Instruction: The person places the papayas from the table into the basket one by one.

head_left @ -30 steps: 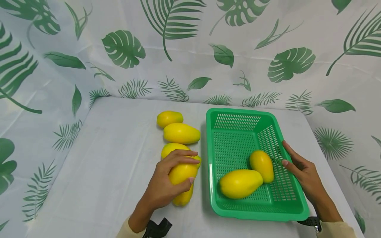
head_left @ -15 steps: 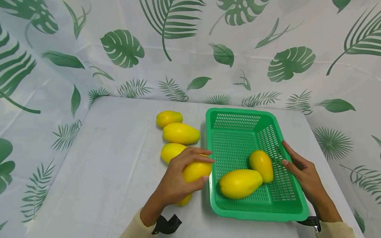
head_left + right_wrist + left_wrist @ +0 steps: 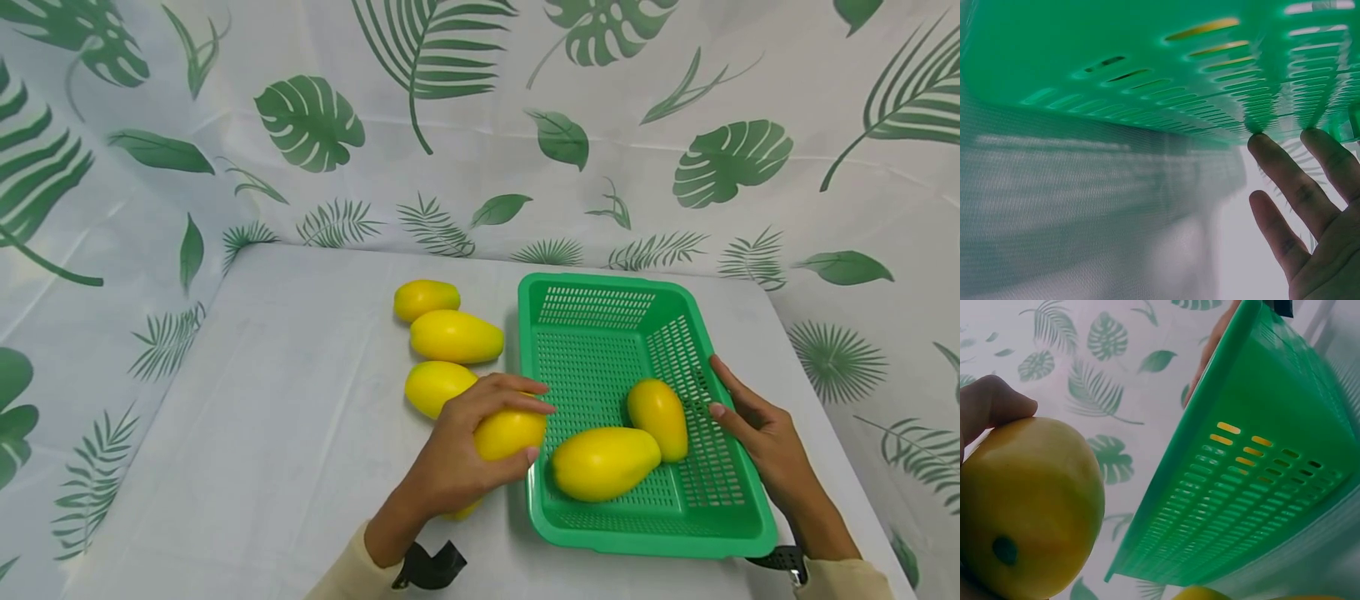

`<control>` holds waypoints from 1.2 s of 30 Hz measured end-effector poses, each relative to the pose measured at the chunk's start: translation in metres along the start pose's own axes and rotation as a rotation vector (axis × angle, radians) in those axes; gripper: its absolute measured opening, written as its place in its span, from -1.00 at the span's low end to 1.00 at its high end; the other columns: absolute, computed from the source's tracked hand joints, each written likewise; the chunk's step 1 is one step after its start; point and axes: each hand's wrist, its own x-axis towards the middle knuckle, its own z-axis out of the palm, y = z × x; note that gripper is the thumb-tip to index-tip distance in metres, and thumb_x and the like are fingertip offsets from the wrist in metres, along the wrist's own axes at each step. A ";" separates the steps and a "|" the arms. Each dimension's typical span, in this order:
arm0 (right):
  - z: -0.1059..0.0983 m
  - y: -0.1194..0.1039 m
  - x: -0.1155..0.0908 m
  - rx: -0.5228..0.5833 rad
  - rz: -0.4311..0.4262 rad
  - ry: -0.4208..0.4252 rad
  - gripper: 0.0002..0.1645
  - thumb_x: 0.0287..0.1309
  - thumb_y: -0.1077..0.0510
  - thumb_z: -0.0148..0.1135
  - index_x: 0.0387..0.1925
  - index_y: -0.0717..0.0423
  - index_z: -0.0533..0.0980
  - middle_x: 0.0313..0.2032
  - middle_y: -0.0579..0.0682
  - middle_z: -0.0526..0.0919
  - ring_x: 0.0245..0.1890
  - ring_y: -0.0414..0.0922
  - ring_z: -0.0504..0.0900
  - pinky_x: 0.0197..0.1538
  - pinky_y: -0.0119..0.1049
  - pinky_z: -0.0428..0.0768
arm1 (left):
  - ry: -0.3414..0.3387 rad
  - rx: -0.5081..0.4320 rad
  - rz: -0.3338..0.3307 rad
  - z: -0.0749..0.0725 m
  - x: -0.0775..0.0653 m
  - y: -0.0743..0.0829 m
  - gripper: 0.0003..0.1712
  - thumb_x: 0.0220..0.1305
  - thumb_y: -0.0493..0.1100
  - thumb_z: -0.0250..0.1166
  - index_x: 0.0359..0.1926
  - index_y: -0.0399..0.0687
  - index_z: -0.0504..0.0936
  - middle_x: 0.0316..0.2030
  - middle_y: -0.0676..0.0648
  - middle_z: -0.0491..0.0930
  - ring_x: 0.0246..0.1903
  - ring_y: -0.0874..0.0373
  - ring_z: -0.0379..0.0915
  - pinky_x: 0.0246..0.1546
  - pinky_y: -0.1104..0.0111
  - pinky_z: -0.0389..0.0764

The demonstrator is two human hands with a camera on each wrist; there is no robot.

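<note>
My left hand (image 3: 480, 450) grips a yellow papaya (image 3: 512, 433), fingers over its top and thumb along its near side. In the head view this papaya overlaps the left rim of a green plastic basket (image 3: 534, 500). The left wrist view shows its rounded end with a dark green spot, beside the basket's slotted wall (image 3: 1260, 487). On the opposite side my right hand (image 3: 772, 446) holds the basket, thumb over the rim and other fingertips against the outside of the slotted wall. Inside the basket lie two papayas, a long one (image 3: 606, 464) and a shorter one (image 3: 658, 419).
Left of the basket, several papayas form a rough column on the white cloth: one at the back (image 3: 426, 300), a longer one (image 3: 456, 337), a third (image 3: 438, 388), and one mostly hidden under my left wrist (image 3: 463, 510). A leaf-printed sheet (image 3: 465, 192) stands behind the table.
My left hand has carried the papaya off the column, rightward to the basket's left rim, moving less in the last half second. My right hand and the basket have stayed put.
</note>
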 end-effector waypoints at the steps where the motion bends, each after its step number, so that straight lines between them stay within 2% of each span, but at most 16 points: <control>1: 0.000 0.000 0.000 -0.002 0.002 0.000 -0.20 0.58 0.30 0.07 0.69 -0.10 0.11 0.64 -0.22 0.21 0.35 -0.68 0.35 0.07 -0.70 0.58 | 0.000 -0.001 0.003 0.001 0.000 0.000 -0.52 0.20 -0.21 0.50 0.16 0.14 0.74 0.29 0.08 0.64 0.35 0.15 0.52 0.35 0.19 0.58; 9: 0.000 0.001 0.000 0.007 0.005 0.005 -0.20 0.58 0.31 0.08 0.69 -0.09 0.10 0.64 -0.22 0.22 0.33 -0.68 0.38 0.04 -0.67 0.62 | -0.012 -0.026 0.002 0.006 0.003 -0.001 -0.53 0.21 -0.23 0.48 0.16 0.15 0.74 0.28 0.09 0.64 0.35 0.16 0.52 0.38 0.19 0.56; 25: 0.000 0.000 0.002 0.012 -0.011 -0.001 -0.20 0.57 0.33 0.07 0.69 -0.06 0.11 0.65 -0.20 0.21 0.35 -0.67 0.36 0.08 -0.70 0.58 | -0.065 -0.065 -0.032 0.015 0.009 0.001 -0.58 0.30 -0.13 0.45 0.18 0.12 0.74 0.31 0.11 0.62 0.37 0.18 0.49 0.30 0.22 0.62; 36: 0.000 0.000 0.001 -0.001 -0.014 0.006 -0.20 0.56 0.33 0.08 0.68 -0.06 0.12 0.65 -0.21 0.21 0.36 -0.67 0.35 0.10 -0.71 0.56 | -0.077 -0.057 -0.006 0.021 0.013 0.000 -0.57 0.29 -0.15 0.48 0.19 0.15 0.74 0.31 0.12 0.63 0.37 0.21 0.50 0.34 0.25 0.58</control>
